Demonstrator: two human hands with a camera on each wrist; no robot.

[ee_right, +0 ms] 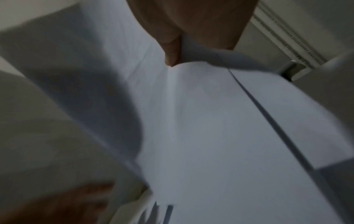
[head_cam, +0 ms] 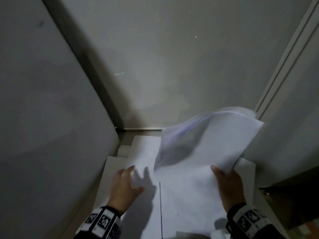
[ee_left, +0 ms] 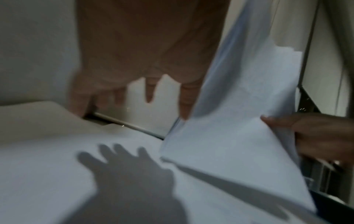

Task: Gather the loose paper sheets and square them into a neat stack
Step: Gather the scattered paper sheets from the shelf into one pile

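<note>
White paper sheets (head_cam: 138,152) lie overlapping on a narrow shelf floor. My right hand (head_cam: 227,183) grips a lifted bundle of sheets (head_cam: 207,138) at its near right edge, thumb on top; the bundle curls up and is blurred. In the left wrist view the same bundle (ee_left: 239,121) rises at the right with the right hand's thumb (ee_left: 277,121) on it. In the right wrist view the thumb (ee_right: 172,50) presses the held paper (ee_right: 201,121). My left hand (head_cam: 126,185) hovers with spread fingers over the flat sheets (ee_left: 76,166), casting a shadow, holding nothing.
Grey cabinet walls close in at the left (head_cam: 43,100), back (head_cam: 172,57) and right (head_cam: 284,126). A metal rail (head_cam: 143,129) runs along the back of the shelf. A toothed strip (ee_right: 283,37) runs along the right wall.
</note>
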